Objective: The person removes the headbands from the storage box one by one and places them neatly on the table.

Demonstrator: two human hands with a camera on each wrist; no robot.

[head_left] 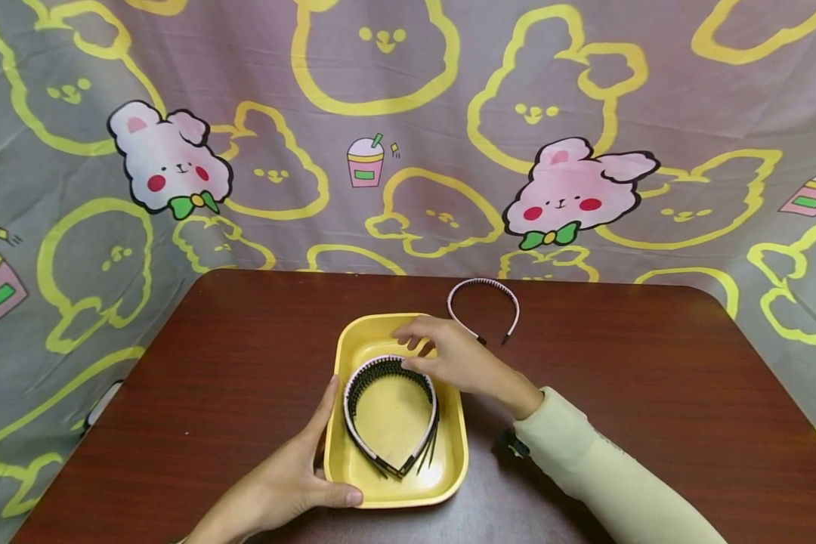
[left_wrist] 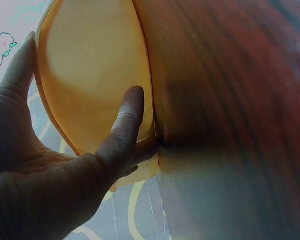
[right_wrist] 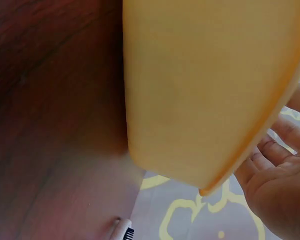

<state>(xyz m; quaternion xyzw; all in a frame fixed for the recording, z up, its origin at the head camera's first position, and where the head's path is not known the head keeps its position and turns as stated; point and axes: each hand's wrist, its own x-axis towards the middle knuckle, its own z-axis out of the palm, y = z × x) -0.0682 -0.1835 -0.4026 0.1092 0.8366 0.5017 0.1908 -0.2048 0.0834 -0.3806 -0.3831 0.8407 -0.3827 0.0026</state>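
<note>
My left hand (head_left: 302,467) had hold of the yellow tray (head_left: 442,477), spread wide round its near left corner. The thumb lay against the near rim and a finger reached up along the outer left side; the left wrist view showed my fingers against the outside wall, one of them low down by the base. My right hand (head_left: 454,355) was across from that grip, over the far right part of the tray, its fingers loosely bent and spaced apart, with nothing in them that I could see. Its thumb hung right by the headbands (head_left: 386,366) inside, and I cannot tell whether it touched them.

Those headbands lay nested together on the tray floor, just right of my left hand and below my right. A pale one with black tips and dark teeth was uppermost, its curve toward the far end and its tips toward me. Beyond my right hand, outside the tray, a single pale headband (head_left: 483,282) rested on the brown table (head_left: 245,340). A light sleeve (head_left: 578,453) was turned back behind my right wrist. Farthest from both hands hung a patterned cloth (head_left: 435,140) with rabbit faces and yellow outlines.
</note>
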